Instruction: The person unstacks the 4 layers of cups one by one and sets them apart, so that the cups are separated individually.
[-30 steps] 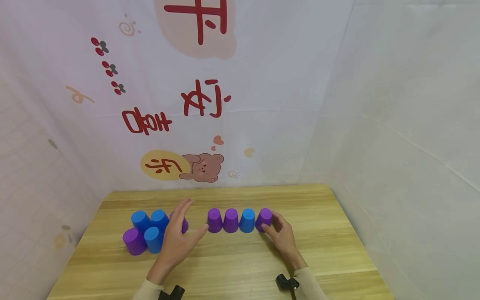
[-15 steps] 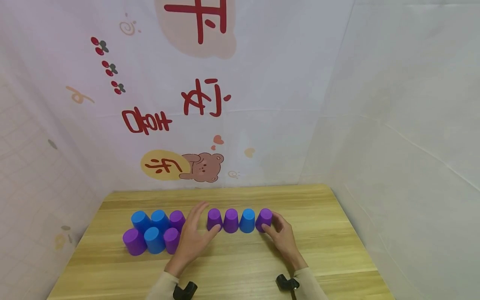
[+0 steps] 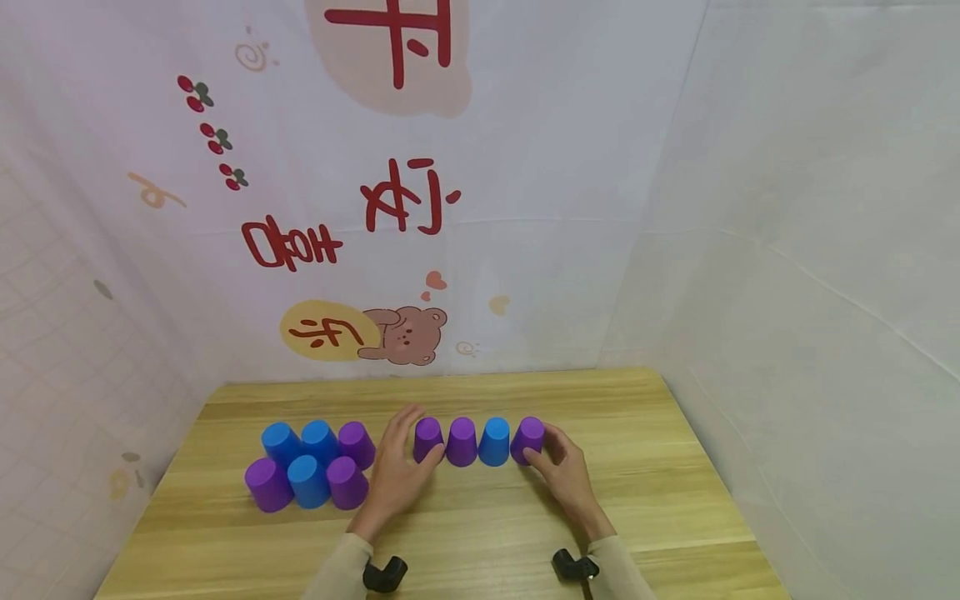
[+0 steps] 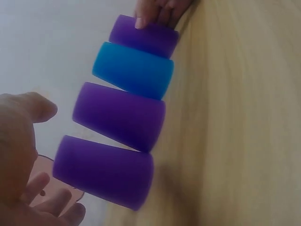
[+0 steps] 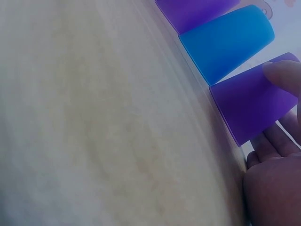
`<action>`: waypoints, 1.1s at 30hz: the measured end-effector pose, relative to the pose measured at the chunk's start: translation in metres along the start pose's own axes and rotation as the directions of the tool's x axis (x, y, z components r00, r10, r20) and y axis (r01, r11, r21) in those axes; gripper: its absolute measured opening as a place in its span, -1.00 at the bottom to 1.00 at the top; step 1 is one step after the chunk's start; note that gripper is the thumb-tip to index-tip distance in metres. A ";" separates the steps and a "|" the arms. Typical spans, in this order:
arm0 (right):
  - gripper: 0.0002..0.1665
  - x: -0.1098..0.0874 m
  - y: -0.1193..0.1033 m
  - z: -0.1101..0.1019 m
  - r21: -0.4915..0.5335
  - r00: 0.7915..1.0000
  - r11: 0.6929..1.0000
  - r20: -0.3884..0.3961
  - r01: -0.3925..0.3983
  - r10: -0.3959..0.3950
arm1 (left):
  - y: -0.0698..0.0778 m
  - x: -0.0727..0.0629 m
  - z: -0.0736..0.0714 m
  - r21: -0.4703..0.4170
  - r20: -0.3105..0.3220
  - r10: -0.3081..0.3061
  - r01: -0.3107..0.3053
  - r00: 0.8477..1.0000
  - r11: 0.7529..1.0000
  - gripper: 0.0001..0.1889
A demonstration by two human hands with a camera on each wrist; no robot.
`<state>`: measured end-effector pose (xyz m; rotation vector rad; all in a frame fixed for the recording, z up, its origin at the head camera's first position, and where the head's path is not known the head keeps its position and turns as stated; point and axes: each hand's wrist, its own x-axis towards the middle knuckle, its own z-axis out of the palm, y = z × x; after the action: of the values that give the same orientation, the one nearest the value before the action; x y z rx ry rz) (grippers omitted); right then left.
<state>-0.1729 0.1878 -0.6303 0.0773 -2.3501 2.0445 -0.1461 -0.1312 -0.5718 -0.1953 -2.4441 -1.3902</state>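
Four upside-down cups stand in a row across the table. At the row's right end my right hand (image 3: 567, 477) holds a purple cup (image 3: 529, 433), thumb on its near side and fingers behind. Beside it come a blue cup (image 3: 495, 442), a purple cup (image 3: 462, 442) and the left-end purple cup (image 3: 427, 435). My left hand (image 3: 397, 473) is spread around that left-end cup; in the left wrist view, a gap shows between the thumb (image 4: 41, 107) and the cup's wall. The right wrist view shows the right thumb (image 5: 284, 76) on its purple cup.
Left of my left hand, several more upside-down cups stand in two close rows, among them a blue cup (image 3: 308, 480) and a purple cup (image 3: 347, 483). A white cloth backdrop (image 3: 555, 250) rises behind the wooden table (image 3: 645, 517).
My left hand has moved right, from in front of the cup group to the row's left-end purple cup. The right hand stays on its cup.
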 end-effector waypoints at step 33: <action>-0.33 0.010 0.004 -0.005 -0.024 0.999 0.999 0.031 0.040 -0.039 | -0.015 0.005 0.019 -0.050 -0.066 -0.024 0.021 0.998 0.999 -0.52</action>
<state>-0.1827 0.1931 -0.6334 0.1542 -2.3711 2.0109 -0.1588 -0.1232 -0.5915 -0.1309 -2.3668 -1.4444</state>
